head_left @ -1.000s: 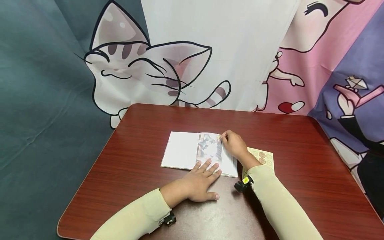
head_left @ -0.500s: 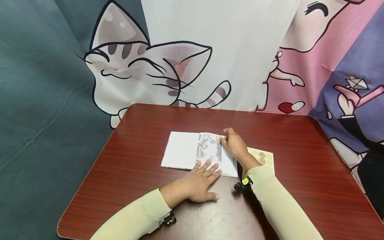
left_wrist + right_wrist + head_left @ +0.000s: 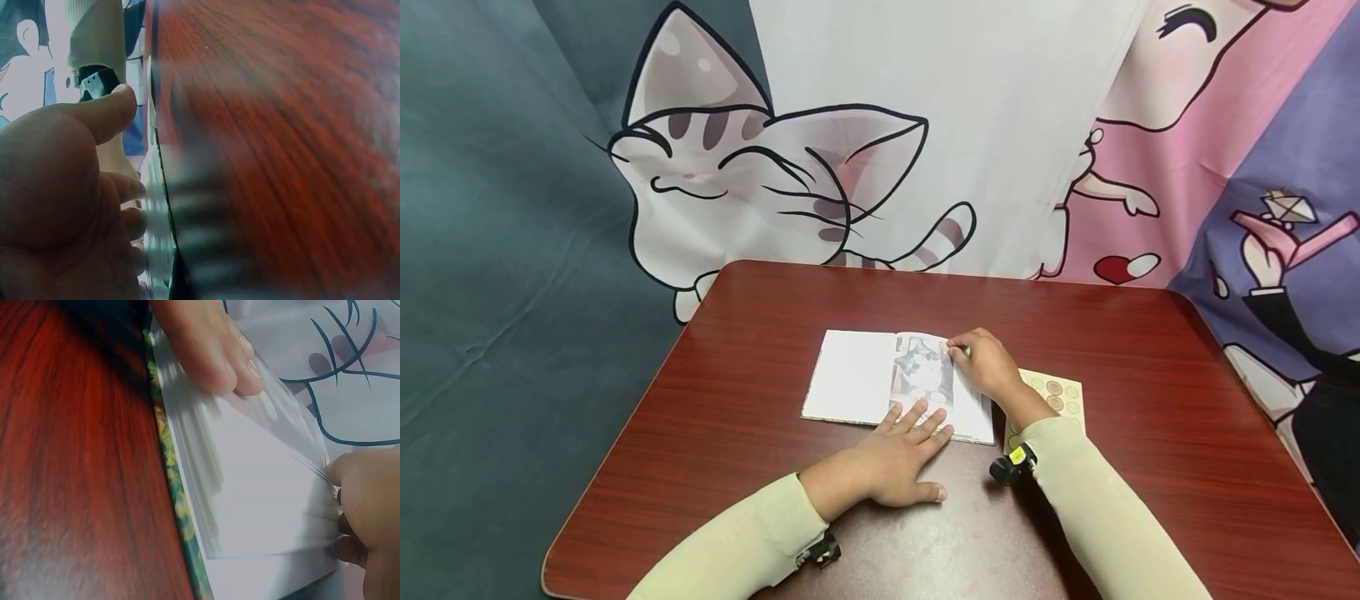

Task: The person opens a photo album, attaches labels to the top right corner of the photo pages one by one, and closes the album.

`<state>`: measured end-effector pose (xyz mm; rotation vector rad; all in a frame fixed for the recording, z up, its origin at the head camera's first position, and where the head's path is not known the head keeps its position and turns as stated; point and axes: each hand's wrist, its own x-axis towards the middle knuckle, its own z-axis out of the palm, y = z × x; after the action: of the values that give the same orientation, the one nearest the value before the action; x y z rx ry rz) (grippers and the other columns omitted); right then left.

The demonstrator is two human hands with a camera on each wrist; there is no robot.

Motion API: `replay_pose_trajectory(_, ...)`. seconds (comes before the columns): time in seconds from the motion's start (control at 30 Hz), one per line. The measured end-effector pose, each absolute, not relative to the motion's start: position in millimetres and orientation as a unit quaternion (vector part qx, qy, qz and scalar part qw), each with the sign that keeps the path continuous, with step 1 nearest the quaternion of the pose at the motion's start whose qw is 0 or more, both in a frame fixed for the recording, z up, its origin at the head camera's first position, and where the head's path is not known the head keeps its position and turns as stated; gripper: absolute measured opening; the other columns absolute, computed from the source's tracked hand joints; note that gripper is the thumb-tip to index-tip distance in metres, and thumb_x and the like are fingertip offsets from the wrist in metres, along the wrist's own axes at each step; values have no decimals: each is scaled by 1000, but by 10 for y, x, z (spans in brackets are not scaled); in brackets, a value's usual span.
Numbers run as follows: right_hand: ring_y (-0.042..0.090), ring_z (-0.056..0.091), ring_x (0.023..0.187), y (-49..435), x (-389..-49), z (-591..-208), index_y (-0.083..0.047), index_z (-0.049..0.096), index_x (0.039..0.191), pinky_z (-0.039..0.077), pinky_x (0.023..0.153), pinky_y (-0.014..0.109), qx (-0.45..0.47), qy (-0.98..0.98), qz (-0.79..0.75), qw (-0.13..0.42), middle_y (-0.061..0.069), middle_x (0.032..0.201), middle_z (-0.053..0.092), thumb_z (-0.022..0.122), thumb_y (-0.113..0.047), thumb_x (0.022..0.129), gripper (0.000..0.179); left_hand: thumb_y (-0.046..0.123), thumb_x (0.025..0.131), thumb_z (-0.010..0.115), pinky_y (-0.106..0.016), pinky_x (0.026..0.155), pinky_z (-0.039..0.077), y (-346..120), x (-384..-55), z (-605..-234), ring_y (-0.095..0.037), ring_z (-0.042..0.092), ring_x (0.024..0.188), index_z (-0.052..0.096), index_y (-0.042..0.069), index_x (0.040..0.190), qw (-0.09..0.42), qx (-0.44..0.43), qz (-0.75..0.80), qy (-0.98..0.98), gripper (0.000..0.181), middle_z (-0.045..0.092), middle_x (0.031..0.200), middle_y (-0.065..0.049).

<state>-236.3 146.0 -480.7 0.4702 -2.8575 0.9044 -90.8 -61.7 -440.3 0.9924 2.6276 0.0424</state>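
Note:
An open album [image 3: 853, 375] lies on the table, its left page plain white. On its right page is a picture of a grey cat [image 3: 921, 362], beside a white strip. My left hand [image 3: 904, 467] rests flat with fingers spread, fingertips pressing the lower edge of that page. At the page's upper right, my right hand [image 3: 988, 364] pinches the edge of a clear plastic sleeve [image 3: 306, 437]. In the right wrist view the sleeve slants up from the page, between the left hand's fingers [image 3: 206, 362] and the right thumb. Other right fingertips are partly hidden.
A pale yellow sheet with round stickers [image 3: 1063, 396] lies right of the album, partly under the right forearm. The table [image 3: 737, 358] is reddish-brown wood. A cartoon cat backdrop [image 3: 865, 183] hangs behind it. Someone in dark clothing [image 3: 1330, 442] is at the far right.
The right index finger lifted off half a second ago and has come back down beside the thumb at the page's upper right edge. My left hand stays put.

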Motion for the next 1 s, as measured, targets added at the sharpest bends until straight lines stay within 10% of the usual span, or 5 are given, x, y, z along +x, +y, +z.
replay_pose_trajectory(1.0,37,46,138,1767,-1768,-4655,-3,51,147,39,111,56,277,-930,242,10,20,146,54,62,-24,98,55,65,98,52,-49,124,5,-664,-914,-4418,-23,-1,156,23,24,165,161,349,41,922,83,10,171,2)
